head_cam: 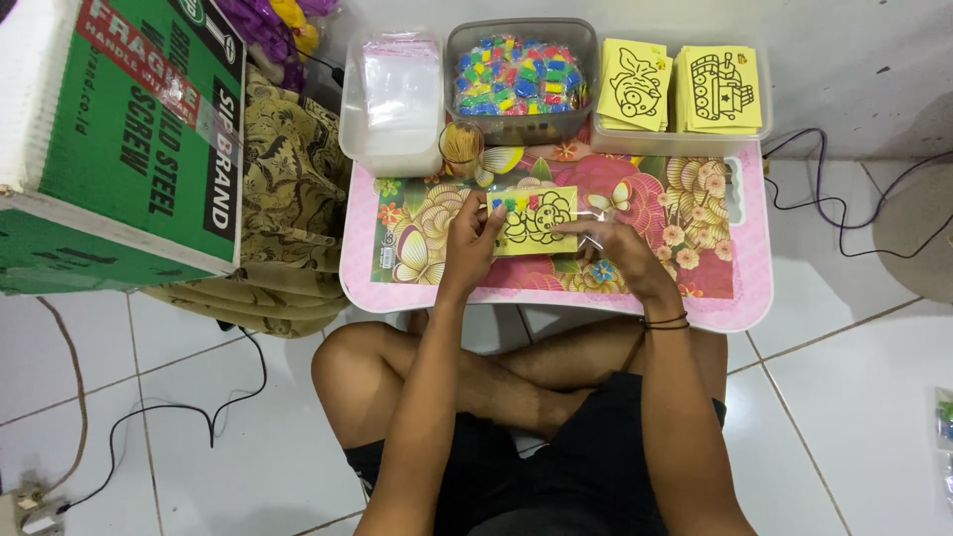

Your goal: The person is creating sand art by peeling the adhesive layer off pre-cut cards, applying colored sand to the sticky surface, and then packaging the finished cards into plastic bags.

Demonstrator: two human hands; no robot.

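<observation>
The yellow picture card [534, 219] lies flat at the middle of the pink counter [745, 298], long axis running left to right, inside a clear sleeve [594, 220] whose loose end sticks out on the right. The left hand [475, 233] has its grip clamped on the card's left edge; the right hand [608, 241] pinches the sleeve's right end. Tubs [392, 99] line the far edge; bare counter lies to the right.

View: one head camera — worn by the seated person.
Facing: steeply down over crossed legs onto the small pink table [749, 288].
Nearness: close — arm's reach.
Frame: table centred, floor tiles around.
Shared: nothing, single view.
</observation>
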